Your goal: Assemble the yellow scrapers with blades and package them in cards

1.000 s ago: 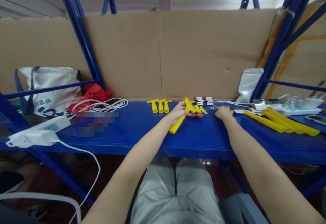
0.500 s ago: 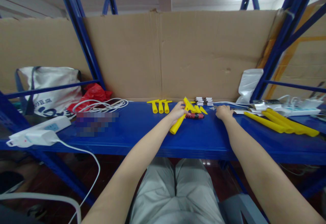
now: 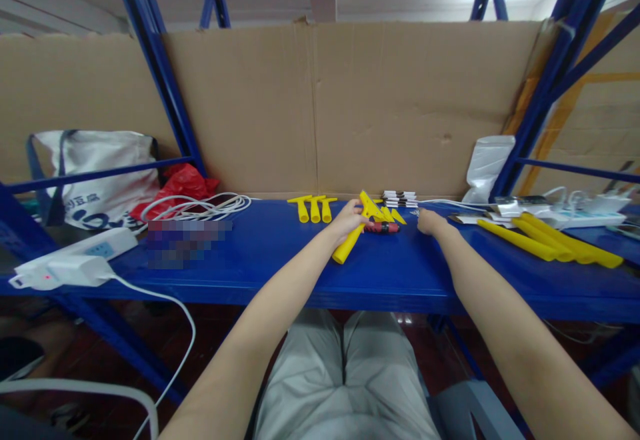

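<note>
Yellow tubular handle slants, seemingly steadied, in a closed left-hand grip; how the right-hand grip stands, I cannot tell.

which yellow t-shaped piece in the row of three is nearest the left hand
The rightmost yellow T-shaped piece; the middle one and leftmost one sit farther from the left hand.

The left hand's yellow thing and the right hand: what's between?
The head view shows a red-black object, small yellow pieces and tiny pale bits.
</note>
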{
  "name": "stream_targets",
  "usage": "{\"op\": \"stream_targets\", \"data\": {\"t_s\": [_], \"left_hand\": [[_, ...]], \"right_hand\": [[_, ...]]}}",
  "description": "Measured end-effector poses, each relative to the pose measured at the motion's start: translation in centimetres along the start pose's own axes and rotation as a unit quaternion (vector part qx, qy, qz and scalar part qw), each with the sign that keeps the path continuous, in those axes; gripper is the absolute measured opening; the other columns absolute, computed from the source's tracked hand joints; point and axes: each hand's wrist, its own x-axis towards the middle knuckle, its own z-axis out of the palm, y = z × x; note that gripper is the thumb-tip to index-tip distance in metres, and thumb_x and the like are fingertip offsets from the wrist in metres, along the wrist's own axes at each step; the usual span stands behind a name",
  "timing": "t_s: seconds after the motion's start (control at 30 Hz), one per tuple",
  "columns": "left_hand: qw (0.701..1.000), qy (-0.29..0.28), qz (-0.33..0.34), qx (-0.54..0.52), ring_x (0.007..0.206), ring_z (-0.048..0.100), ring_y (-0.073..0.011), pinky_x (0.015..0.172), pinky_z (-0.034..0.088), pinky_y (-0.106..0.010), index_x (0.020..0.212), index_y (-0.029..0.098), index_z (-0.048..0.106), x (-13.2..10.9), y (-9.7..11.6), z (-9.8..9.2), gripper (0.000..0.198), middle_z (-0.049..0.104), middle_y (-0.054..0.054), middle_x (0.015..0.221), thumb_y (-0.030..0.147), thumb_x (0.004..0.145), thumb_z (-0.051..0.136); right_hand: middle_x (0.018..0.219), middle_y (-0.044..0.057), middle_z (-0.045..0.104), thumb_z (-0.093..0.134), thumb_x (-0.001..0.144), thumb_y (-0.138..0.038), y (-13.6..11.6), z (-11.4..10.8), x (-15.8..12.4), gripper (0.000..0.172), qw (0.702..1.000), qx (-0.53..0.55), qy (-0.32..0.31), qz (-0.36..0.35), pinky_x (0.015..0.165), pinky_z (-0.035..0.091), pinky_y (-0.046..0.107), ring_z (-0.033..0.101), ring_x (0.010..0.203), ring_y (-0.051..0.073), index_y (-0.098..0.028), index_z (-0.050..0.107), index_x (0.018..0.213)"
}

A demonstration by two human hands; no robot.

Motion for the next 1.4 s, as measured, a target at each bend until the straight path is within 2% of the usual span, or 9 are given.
{"op": "stream_targets", "data": {"t_s": [0.23, 0.37, 0.47, 0.53, 0.6, 0.7, 0.87, 1.13, 1.4], "left_hand": [[1.000, -0.012, -0.005, -0.012, 0.051, 0.059, -0.0085, 0.042, 0.040, -0.017, 0.113, 0.015, 0.045, -0.3, 0.1, 0.2, 0.057, 0.065, -0.008, 0.094, -0.010, 0.063, 0.055], [0.998, -0.030, -0.010, -0.046, 0.055, 0.062, -0.0099, 0.044, 0.041, -0.017, 0.110, 0.015, 0.045, -0.3, 0.0, 0.2, 0.049, 0.065, -0.007, 0.095, -0.009, 0.068, 0.051], [0.996, -0.051, -0.012, -0.069, 0.058, 0.065, -0.0118, 0.046, 0.042, -0.018, 0.108, 0.015, 0.046, -0.2, -0.2, 0.1, 0.045, 0.064, -0.009, 0.097, -0.007, 0.069, 0.051], [0.995, -0.066, -0.014, -0.079, 0.059, 0.066, -0.0127, 0.046, 0.042, -0.019, 0.107, 0.015, 0.045, -0.1, -0.4, 0.1, 0.044, 0.064, -0.008, 0.096, -0.007, 0.069, 0.052], [0.993, -0.081, -0.018, -0.082, 0.059, 0.066, -0.0135, 0.046, 0.042, -0.019, 0.106, 0.015, 0.045, -0.1, -0.5, 0.2, 0.042, 0.064, -0.007, 0.093, -0.006, 0.070, 0.054], [0.992, -0.098, -0.025, -0.078, 0.060, 0.067, -0.0150, 0.047, 0.042, -0.019, 0.104, 0.014, 0.045, -0.1, -0.6, 0.3, 0.041, 0.063, -0.006, 0.089, -0.005, 0.070, 0.056], [0.993, -0.102, -0.023, -0.060, 0.062, 0.067, -0.0158, 0.049, 0.043, -0.021, 0.101, 0.014, 0.045, -0.3, -0.5, 0.5, 0.037, 0.063, -0.005, 0.087, -0.006, 0.072, 0.053], [0.993, -0.106, -0.030, -0.035, 0.062, 0.066, -0.0145, 0.052, 0.043, -0.021, 0.101, 0.016, 0.043, -0.8, -0.1, 0.9, 0.035, 0.060, -0.001, 0.078, -0.007, 0.074, 0.049], [0.993, -0.107, -0.029, -0.033, 0.057, 0.065, -0.0131, 0.048, 0.040, -0.019, 0.095, 0.016, 0.041, -1.2, 0.1, 1.2, 0.032, 0.058, 0.000, 0.077, -0.008, 0.075, 0.047]], "right_hand": [[0.102, 0.020, 0.066, 0.046, 0.081, -0.009, -0.9, -0.3, -0.2, 0.024, 0.999, 0.007, 0.012, -0.049, 0.082, 0.046, 0.030, 0.062, 0.101, 0.026, -0.007, 0.065, 0.095], [0.089, 0.012, 0.068, 0.050, 0.077, -0.009, -1.8, -1.4, -1.2, 0.015, 0.987, 0.118, 0.077, -0.075, 0.076, 0.046, 0.026, 0.063, 0.089, 0.020, -0.013, 0.062, 0.084], [0.081, 0.007, 0.066, 0.053, 0.077, -0.014, -2.9, -2.1, -2.1, 0.004, 0.948, 0.274, 0.122, -0.110, 0.072, 0.046, 0.026, 0.061, 0.079, 0.016, -0.016, 0.057, 0.077], [0.077, 0.004, 0.063, 0.054, 0.077, -0.017, -3.8, -2.3, -2.6, 0.003, 0.898, 0.389, 0.134, -0.154, 0.071, 0.047, 0.026, 0.059, 0.073, 0.014, -0.018, 0.052, 0.075], [0.072, 0.001, 0.060, 0.057, 0.076, -0.019, -4.7, -2.3, -3.1, 0.009, 0.850, 0.476, 0.119, -0.191, 0.069, 0.048, 0.026, 0.058, 0.067, 0.012, -0.019, 0.048, 0.074], [0.064, -0.003, 0.055, 0.062, 0.073, -0.023, -5.7, -2.1, -3.7, 0.016, 0.817, 0.530, 0.072, -0.216, 0.063, 0.047, 0.025, 0.054, 0.060, 0.011, -0.020, 0.046, 0.071], [0.060, -0.005, 0.053, 0.065, 0.069, -0.026, -6.4, -1.9, -4.2, 0.021, 0.810, 0.541, 0.052, -0.220, 0.061, 0.047, 0.025, 0.052, 0.056, 0.010, -0.020, 0.045, 0.070], [0.063, -0.003, 0.054, 0.064, 0.070, -0.023, -7.0, -2.0, -4.4, 0.019, 0.808, 0.535, 0.076, -0.236, 0.064, 0.048, 0.027, 0.053, 0.058, 0.010, -0.020, 0.045, 0.069], [0.061, 0.000, 0.057, 0.064, 0.069, -0.035, -6.8, -1.7, -4.0, 0.021, 0.824, 0.494, 0.120, -0.253, 0.056, 0.046, 0.026, 0.054, 0.056, 0.013, -0.019, 0.051, 0.067]]}}
